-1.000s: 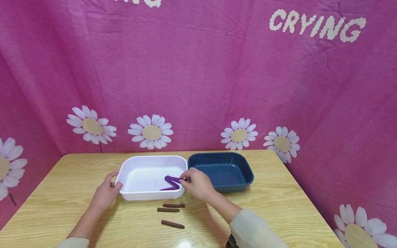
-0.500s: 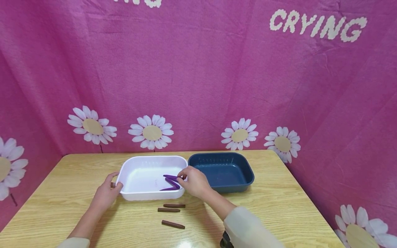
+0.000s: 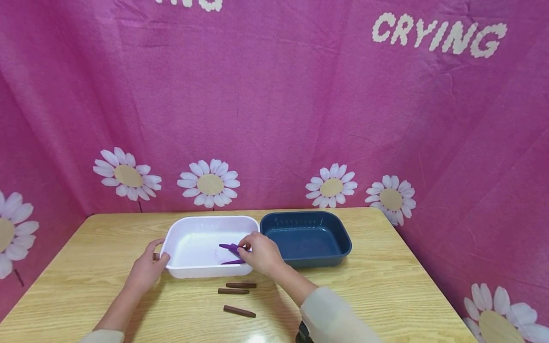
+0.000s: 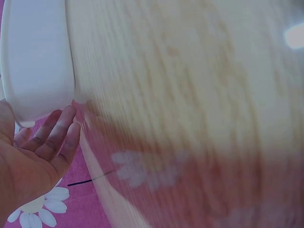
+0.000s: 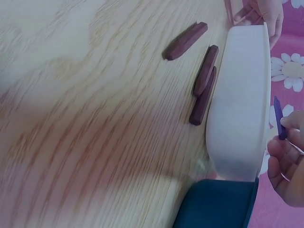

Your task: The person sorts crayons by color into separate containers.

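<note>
Purple stick (image 3: 229,247) pinched at its right end by right hand (image 3: 260,254), held over right half of white tub (image 3: 171,240); long axis roughly left-right, free tip pointing toward left hand (image 3: 147,270); second purple stick (image 3: 233,261) lies on tub floor just below; right hand clearly nearer both; left hand rests against tub's left rim, fingers loosely bent, gripping nothing plainly seen; blue tub (image 3: 339,247) just right of white one; three brown sticks (image 3: 233,291) on wooden table (image 3: 386,286) in front of white tub.
</note>
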Demonstrator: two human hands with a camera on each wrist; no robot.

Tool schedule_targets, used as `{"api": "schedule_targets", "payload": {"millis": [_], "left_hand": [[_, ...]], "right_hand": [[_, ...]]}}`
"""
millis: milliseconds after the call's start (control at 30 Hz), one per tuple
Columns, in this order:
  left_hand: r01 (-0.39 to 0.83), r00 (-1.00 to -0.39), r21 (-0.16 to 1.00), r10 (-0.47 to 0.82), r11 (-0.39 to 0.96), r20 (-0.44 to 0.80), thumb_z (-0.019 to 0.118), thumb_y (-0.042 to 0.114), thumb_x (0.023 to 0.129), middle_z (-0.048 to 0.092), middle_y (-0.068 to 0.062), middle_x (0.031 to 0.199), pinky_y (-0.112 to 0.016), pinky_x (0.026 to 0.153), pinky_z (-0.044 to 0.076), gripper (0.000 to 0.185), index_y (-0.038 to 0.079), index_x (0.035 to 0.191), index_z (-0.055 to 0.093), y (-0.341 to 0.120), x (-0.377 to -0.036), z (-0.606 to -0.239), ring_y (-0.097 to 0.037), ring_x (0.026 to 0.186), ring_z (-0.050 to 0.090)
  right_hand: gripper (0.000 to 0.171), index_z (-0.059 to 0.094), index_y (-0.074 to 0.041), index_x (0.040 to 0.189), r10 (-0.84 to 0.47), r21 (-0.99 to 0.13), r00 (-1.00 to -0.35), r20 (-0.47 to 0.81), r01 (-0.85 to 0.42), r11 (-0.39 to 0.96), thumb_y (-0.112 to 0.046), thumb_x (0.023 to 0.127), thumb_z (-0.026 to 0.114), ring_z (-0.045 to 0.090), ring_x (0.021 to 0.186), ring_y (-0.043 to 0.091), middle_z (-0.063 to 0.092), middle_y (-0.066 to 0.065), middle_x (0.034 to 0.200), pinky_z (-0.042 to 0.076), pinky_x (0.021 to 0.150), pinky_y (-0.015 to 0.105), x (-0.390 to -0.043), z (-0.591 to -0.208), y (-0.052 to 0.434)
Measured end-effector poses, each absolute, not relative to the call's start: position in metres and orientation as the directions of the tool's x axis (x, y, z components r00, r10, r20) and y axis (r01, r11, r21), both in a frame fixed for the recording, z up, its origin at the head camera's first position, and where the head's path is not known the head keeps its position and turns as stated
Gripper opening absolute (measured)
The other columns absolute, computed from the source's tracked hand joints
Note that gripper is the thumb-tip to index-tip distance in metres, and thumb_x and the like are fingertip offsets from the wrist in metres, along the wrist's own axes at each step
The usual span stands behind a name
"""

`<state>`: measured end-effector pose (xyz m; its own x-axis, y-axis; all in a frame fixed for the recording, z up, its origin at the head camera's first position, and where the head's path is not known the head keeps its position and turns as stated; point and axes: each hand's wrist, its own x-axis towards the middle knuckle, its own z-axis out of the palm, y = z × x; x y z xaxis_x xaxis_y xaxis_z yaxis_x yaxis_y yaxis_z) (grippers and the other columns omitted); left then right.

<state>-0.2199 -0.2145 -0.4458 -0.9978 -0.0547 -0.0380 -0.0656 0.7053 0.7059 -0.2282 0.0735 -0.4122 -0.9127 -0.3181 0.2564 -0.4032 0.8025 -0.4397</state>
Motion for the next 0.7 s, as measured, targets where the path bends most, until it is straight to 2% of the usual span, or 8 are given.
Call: {"api": "schedule_targets", "payload": {"millis": [167, 400, 700], "left_hand": [[-0.073, -0.997, 0.714, -0.057, 0.697, -0.046, 0.042, 0.025, 0.094, 0.058, -0.028, 0.108, -0.027, 0.061, 0.041, 0.056, 0.002, 0.143, 0.025, -0.214, -0.220, -0.446, -0.026, 0.082, 0.057], [-0.076, -0.997, 0.721, -0.057, 0.688, -0.052, 0.043, 0.024, 0.094, 0.058, -0.028, 0.108, -0.027, 0.060, 0.041, 0.056, 0.002, 0.143, 0.025, -0.214, -0.219, -0.446, -0.025, 0.081, 0.057], [-0.066, -0.998, 0.716, -0.054, 0.695, -0.040, 0.042, 0.024, 0.093, 0.057, -0.029, 0.107, -0.027, 0.061, 0.041, 0.056, 0.002, 0.142, 0.025, -0.215, -0.220, -0.446, -0.027, 0.083, 0.057]], "right_hand": [[0.015, 0.074, -0.016, 0.091, -0.300, -0.432, -0.921, 0.249, -0.383, 0.816, -0.027, 0.085, 0.065, 0.051, 0.065, 0.007, 0.060, -0.003, 0.078, 0.037, 0.056, 0.020, -0.230, -0.413, 0.065], [0.017, 0.074, -0.016, 0.092, -0.285, -0.438, -0.930, 0.231, -0.361, 0.823, -0.029, 0.085, 0.066, 0.054, 0.067, 0.008, 0.061, 0.000, 0.080, 0.040, 0.057, 0.022, -0.228, -0.412, 0.061], [0.017, 0.074, -0.016, 0.092, -0.271, -0.463, -0.935, 0.230, -0.350, 0.814, -0.028, 0.085, 0.065, 0.052, 0.068, 0.009, 0.063, 0.002, 0.081, 0.038, 0.056, 0.022, -0.229, -0.412, 0.067]]}}
